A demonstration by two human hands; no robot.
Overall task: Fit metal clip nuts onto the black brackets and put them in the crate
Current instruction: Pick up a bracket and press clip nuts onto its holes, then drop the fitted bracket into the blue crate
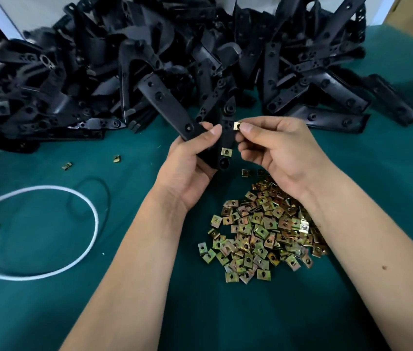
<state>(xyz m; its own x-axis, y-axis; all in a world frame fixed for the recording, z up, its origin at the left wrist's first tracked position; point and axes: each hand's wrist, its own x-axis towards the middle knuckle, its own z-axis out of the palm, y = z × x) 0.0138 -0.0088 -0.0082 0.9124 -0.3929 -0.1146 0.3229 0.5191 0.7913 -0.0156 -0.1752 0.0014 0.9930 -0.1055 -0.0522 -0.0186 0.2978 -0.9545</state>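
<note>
Green mat (48, 312) | left hand (187, 171) grips bracket (222, 143) — right fingers (247, 128) pinch clip nut (236, 125)

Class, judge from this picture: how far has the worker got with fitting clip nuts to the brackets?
Done: one fitted clip nut sits on the held bracket. In hand: the right hand pinches a second clip nut at its edge; the left hand grips it. Left: the bracket heap.
</note>
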